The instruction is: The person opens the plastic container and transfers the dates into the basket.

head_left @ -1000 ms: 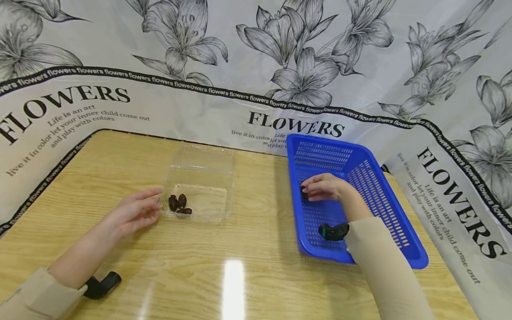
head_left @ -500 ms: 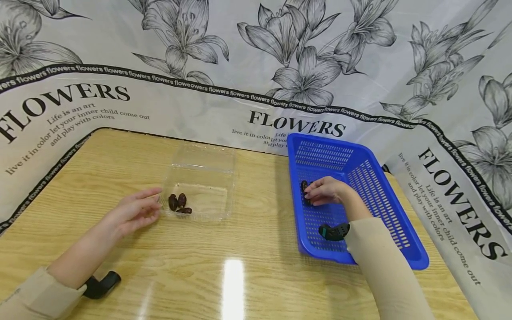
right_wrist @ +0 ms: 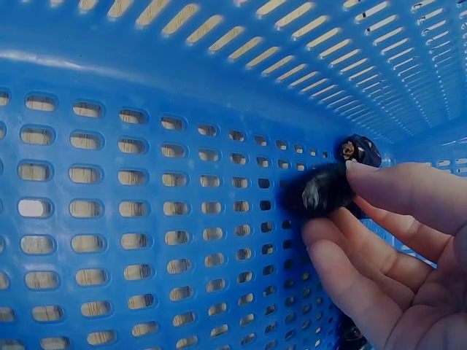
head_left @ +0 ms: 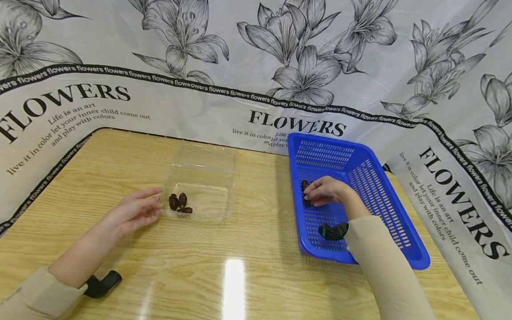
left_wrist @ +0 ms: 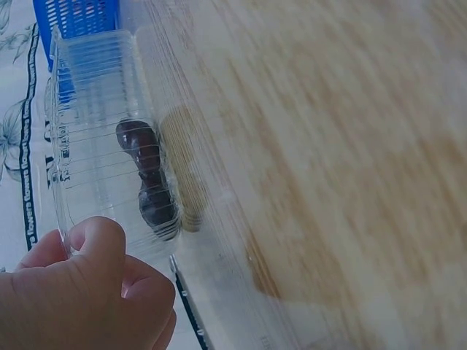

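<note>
Inside the blue basket, my right hand pinches a dark date between thumb and fingers, close to the basket's holed floor. Just beyond it lies another date, partly hidden by the thumb. On the left, an open clear plastic box stands on the table, its lid tilted back. Several dates lie together in its near left corner. My left hand pinches this box's left rim between thumb and fingers, as the left wrist view shows.
The wooden table carries both containers, with bare wood between them. A white flower-printed cloth rises behind and at the sides. Black wrist devices sit by both cuffs, the right one over the basket.
The right hand has shifted slightly right and nearer within the basket, and a date at the basket's left side now shows beside the fingers. The left hand and the box stay put.
</note>
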{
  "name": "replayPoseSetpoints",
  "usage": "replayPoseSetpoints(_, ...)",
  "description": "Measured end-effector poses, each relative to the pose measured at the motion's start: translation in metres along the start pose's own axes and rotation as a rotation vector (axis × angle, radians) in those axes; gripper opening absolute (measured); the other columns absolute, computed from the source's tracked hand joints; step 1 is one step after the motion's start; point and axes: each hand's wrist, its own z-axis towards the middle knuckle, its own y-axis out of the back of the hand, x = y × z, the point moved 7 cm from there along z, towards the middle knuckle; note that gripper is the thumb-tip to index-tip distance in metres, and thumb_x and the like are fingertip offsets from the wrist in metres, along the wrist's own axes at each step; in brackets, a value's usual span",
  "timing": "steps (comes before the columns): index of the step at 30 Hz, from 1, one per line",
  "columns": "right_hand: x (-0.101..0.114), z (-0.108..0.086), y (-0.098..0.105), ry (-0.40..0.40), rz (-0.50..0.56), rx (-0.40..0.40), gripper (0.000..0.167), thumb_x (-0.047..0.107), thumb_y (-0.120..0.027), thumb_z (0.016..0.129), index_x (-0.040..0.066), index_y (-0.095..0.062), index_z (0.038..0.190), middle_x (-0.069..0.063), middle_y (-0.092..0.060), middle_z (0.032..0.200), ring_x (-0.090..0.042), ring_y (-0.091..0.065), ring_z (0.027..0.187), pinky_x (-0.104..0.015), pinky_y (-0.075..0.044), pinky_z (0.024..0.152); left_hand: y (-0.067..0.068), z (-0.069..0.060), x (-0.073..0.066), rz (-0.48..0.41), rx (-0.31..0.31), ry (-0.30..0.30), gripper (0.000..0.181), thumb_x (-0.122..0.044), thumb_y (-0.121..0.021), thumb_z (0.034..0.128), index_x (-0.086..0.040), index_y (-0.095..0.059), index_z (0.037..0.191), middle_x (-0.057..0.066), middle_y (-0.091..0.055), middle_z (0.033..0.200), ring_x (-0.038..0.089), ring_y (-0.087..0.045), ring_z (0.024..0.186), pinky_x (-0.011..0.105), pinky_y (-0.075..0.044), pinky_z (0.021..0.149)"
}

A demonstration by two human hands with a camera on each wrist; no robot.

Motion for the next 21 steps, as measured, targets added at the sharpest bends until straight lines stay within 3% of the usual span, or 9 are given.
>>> replayPoseSetpoints(3, 0.000, 0.000, 0.000, -0.002, -0.002, -0.006, 0.028, 0.001, -0.064, 0.083, -0.011, -0.058, 0.108, -0.001, -0.064, 0.074, -0.013, -0.061, 0.068, -0.030, -0.055, 0.070, 0.000, 0.000, 0.000, -0.001, -0.002, 0.000, 0.063, 0.005, -0.051, 0.0903, -0.008, -0.024, 0.146, 0.004, -0.030, 0.113, 0.010, -0.049, 0.081, 0.019, -0.048, 0.071)
replayPoseSetpoints(6, 0.000, 0.000, 0.001, 0.004, -0.001, -0.009, 0.029, 0.000, -0.064, 0.083, -0.012, -0.058, 0.109, -0.001, -0.064, 0.074, -0.013, -0.061, 0.068, -0.030, -0.055, 0.070, -0.001, 0.000, 0.001, -0.008, -0.002, 0.000, 0.058, 0.005, -0.052, 0.0903, -0.010, -0.031, 0.142, 0.004, -0.031, 0.113, 0.011, -0.049, 0.080, 0.020, -0.048, 0.071)
replayPoseSetpoints(10, 0.005, -0.003, 0.002, 0.029, 0.020, -0.018, 0.031, 0.000, -0.062, 0.085, -0.013, -0.056, 0.112, -0.001, -0.065, 0.077, -0.013, -0.062, 0.070, -0.030, -0.055, 0.072, 0.000, 0.000, 0.000, -0.024, 0.002, -0.002, 0.035, 0.005, -0.052, 0.0907, -0.015, -0.054, 0.119, 0.004, -0.031, 0.112, 0.011, -0.049, 0.080, 0.020, -0.048, 0.071)
replayPoseSetpoints(12, 0.010, -0.005, 0.003, 0.048, 0.039, -0.022, 0.033, 0.000, -0.062, 0.085, -0.014, -0.055, 0.114, -0.001, -0.066, 0.079, -0.013, -0.062, 0.072, -0.032, -0.055, 0.074, -0.001, -0.001, 0.001, -0.034, 0.004, 0.000, 0.029, 0.005, -0.052, 0.0908, -0.017, -0.057, 0.109, 0.003, -0.032, 0.112, 0.011, -0.049, 0.080, 0.020, -0.048, 0.071)
replayPoseSetpoints(21, 0.041, -0.020, 0.009, 0.132, 0.104, -0.034, 0.042, 0.001, -0.062, 0.086, -0.015, -0.046, 0.122, -0.003, -0.067, 0.087, -0.014, -0.065, 0.079, -0.034, -0.054, 0.080, -0.001, -0.001, 0.001, -0.034, -0.014, 0.010, 0.052, 0.006, -0.050, 0.0906, -0.012, -0.038, 0.138, 0.003, -0.032, 0.112, 0.011, -0.049, 0.080, 0.020, -0.048, 0.071)
